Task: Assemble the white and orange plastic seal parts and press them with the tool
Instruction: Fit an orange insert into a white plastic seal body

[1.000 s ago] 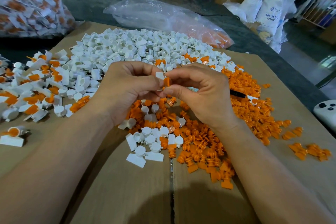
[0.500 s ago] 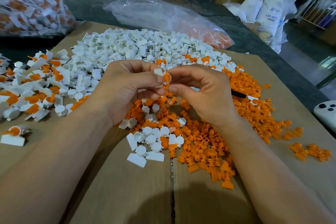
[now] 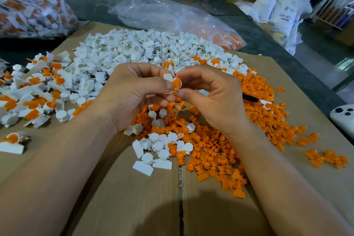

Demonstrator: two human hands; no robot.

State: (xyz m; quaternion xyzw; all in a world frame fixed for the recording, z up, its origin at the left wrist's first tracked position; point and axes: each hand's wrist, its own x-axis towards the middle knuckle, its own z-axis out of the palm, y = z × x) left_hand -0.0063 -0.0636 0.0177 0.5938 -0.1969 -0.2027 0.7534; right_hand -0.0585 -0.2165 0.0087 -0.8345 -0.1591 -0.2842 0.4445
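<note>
My left hand [image 3: 134, 92] and my right hand [image 3: 214, 96] meet above the cardboard, pinching one seal between them. The seal's white part [image 3: 168, 78] with its flat tab sits at my left fingertips, and the round orange part [image 3: 176, 84] is set into it, facing me. My right thumb and forefinger close around the orange part's right side. Loose white parts [image 3: 138, 48] lie heaped behind the hands, loose orange parts [image 3: 220, 151] below and to the right. A black tool [image 3: 250, 98] lies partly hidden behind my right hand.
Assembled white-and-orange seals [image 3: 38, 86] are piled at the left. A clear plastic bag [image 3: 172, 19] with orange parts lies at the back, another full bag [image 3: 28, 2] at far left. A white device [image 3: 342, 119] sits at the right table edge. Cardboard [image 3: 122, 197] covers the table.
Both hands have lifted slightly, and the orange part has gone from a sliver between my fingers to a round face seated in the white part.
</note>
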